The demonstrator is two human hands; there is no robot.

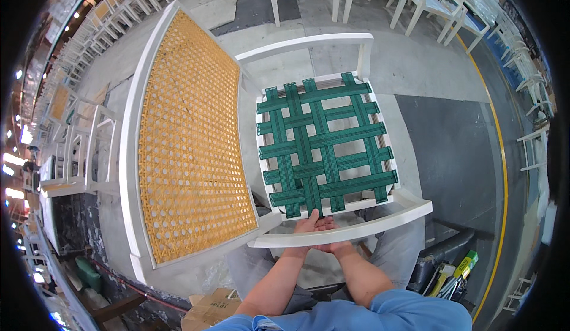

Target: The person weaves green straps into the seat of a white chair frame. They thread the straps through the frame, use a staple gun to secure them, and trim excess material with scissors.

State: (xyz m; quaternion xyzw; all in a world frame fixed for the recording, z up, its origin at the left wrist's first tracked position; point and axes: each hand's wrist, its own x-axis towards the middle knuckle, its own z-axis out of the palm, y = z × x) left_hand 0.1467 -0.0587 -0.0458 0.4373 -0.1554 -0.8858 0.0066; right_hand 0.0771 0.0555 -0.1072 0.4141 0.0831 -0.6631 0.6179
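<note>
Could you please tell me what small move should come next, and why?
Probably draw the strap snug over the near rail: the left hand is at its end, which reaches past the neighbouring strap ends. The right hand, partly hidden by the near armrest, seems close enough to help.

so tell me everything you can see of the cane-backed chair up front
The chair has a white frame, two curved armrests and a backrest of open, honey-coloured woven cane. Its seat is a lattice of green straps passing over and under one another, with gaps between. The seat faces up; the backrest rises at the picture's left. The left hand seems to touch a strap end at the near edge; the right hand, partly hidden, is by the near armrest.
</note>
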